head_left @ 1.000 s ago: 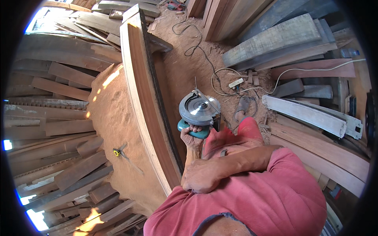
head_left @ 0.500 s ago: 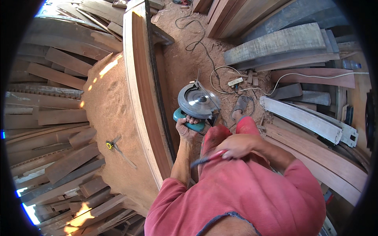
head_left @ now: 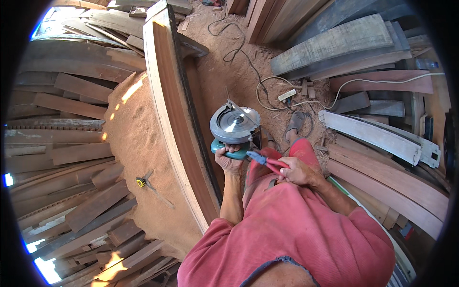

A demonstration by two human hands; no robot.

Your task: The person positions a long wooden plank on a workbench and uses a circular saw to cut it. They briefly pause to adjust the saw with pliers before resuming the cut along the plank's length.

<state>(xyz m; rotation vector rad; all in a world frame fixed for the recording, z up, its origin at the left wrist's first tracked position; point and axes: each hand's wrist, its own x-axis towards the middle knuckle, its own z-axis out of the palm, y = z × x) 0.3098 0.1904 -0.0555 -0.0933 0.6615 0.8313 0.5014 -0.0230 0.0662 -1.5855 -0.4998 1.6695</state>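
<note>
My left hand (head_left: 228, 159) is wrapped round the green handle of a circular saw (head_left: 234, 122). The saw is tipped so that its round blade and grey guard face up. In my right hand (head_left: 297, 171) is a pair of pliers (head_left: 270, 162) with red grips. Their grey jaws point left and reach close to the saw's green body; whether they touch it I cannot tell. Fingers of my right hand are closed round the grips, just above my lap.
A long wooden beam (head_left: 167, 95) runs along my left. Beyond it, a tape measure (head_left: 140, 182) lies on sawdust (head_left: 153, 143) beside stacked planks (head_left: 71, 105). Cables and a white power strip (head_left: 287, 94) lie on the floor ahead. More boards (head_left: 334, 48) are stacked at right.
The pliers have swung up and forward in my right hand, from low over my lap toward the saw. My left hand still grips the saw, which has tilted slightly.
</note>
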